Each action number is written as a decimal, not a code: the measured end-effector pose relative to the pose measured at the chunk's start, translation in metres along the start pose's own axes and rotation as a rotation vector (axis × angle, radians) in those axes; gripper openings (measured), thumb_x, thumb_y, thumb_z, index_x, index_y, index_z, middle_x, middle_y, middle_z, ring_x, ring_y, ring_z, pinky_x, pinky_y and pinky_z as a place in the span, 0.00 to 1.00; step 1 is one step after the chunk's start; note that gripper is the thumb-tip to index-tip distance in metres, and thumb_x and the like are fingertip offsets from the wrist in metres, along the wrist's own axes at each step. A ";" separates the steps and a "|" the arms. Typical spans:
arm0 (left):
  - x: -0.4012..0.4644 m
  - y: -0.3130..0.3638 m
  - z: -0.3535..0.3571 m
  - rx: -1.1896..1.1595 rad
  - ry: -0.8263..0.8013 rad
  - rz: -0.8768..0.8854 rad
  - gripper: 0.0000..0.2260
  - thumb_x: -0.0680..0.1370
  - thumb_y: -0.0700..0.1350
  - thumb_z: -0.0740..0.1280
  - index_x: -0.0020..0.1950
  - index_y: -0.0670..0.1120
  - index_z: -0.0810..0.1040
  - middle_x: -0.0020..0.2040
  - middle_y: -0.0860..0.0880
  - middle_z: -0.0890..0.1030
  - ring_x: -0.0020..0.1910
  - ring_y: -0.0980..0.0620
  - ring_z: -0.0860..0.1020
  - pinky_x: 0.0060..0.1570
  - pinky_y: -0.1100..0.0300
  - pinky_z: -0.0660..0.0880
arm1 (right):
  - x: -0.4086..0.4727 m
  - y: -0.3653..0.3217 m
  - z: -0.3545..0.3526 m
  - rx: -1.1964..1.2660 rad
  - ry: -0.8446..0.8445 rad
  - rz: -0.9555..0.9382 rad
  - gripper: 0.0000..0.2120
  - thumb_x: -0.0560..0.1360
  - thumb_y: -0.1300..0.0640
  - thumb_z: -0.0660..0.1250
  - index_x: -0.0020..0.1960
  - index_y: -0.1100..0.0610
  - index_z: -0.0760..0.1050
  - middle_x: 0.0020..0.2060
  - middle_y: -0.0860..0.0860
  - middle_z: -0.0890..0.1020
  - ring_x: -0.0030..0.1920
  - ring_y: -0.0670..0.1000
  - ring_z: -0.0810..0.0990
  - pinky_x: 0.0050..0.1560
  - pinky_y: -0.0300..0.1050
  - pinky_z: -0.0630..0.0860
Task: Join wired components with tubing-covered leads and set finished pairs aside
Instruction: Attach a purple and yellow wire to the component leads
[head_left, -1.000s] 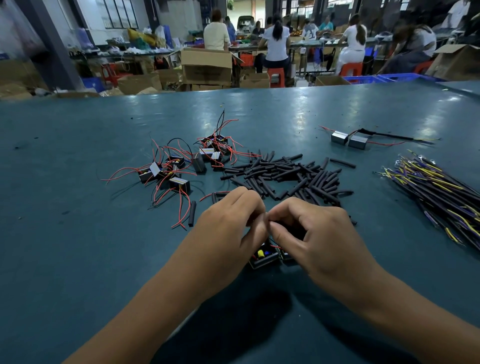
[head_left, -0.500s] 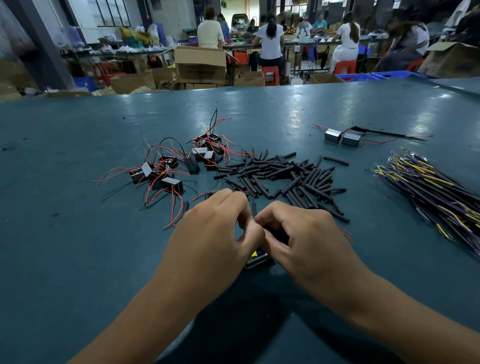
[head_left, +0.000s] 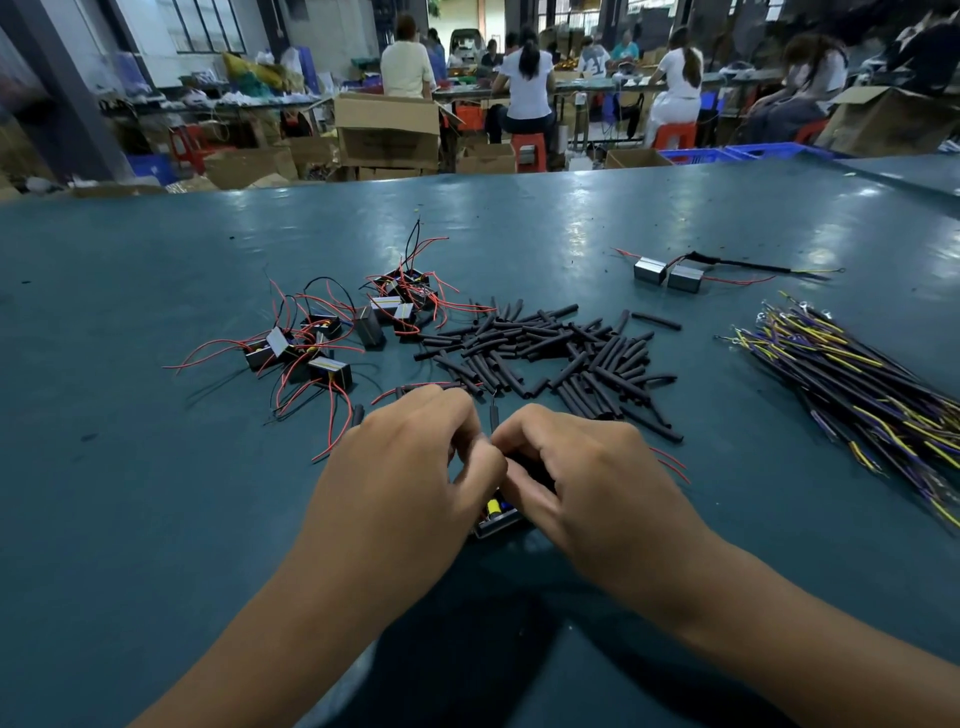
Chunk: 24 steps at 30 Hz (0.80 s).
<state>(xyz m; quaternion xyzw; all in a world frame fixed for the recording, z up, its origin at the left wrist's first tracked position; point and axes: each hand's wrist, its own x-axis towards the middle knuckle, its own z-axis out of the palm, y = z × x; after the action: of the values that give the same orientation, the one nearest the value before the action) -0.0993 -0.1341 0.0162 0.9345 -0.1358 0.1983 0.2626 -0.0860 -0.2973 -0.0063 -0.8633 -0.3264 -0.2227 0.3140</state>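
Two hands meet fingertip to fingertip over a teal table (head_left: 156, 519). The left hand (head_left: 410, 467) and right hand (head_left: 587, 467) both pinch a small black component (head_left: 496, 517) with red wires, just before a pile of black tubing (head_left: 550, 353).

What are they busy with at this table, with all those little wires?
A person's left hand and right hand pinch together over a small wired component, seemingly joining its leads. Loose black tubing pieces lie just beyond, more red-wired components to the left, and one finished pair sits far right.
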 end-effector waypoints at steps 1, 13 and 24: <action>0.001 -0.001 0.000 -0.057 -0.007 -0.036 0.09 0.71 0.51 0.61 0.33 0.50 0.71 0.29 0.54 0.72 0.31 0.55 0.70 0.31 0.59 0.63 | 0.000 0.000 0.000 -0.011 0.009 -0.011 0.03 0.77 0.60 0.70 0.48 0.59 0.79 0.35 0.49 0.82 0.33 0.49 0.80 0.34 0.49 0.77; 0.007 -0.014 -0.003 -0.632 -0.203 -0.384 0.11 0.72 0.43 0.67 0.29 0.45 0.76 0.26 0.51 0.71 0.26 0.54 0.63 0.25 0.63 0.60 | -0.001 0.004 0.002 -0.063 0.026 -0.095 0.05 0.78 0.58 0.69 0.47 0.60 0.79 0.35 0.50 0.82 0.32 0.51 0.80 0.33 0.49 0.77; 0.013 -0.040 -0.021 -0.109 -0.104 0.450 0.04 0.75 0.48 0.73 0.48 0.50 0.85 0.48 0.56 0.77 0.47 0.57 0.76 0.44 0.55 0.74 | -0.001 0.005 -0.001 -0.009 0.022 -0.072 0.04 0.76 0.58 0.70 0.47 0.59 0.80 0.36 0.48 0.83 0.33 0.47 0.79 0.35 0.38 0.72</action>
<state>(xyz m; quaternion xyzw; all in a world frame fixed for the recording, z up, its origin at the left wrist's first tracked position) -0.0794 -0.0916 0.0208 0.8741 -0.3645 0.1959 0.2543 -0.0829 -0.3016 -0.0084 -0.8499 -0.3526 -0.2450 0.3055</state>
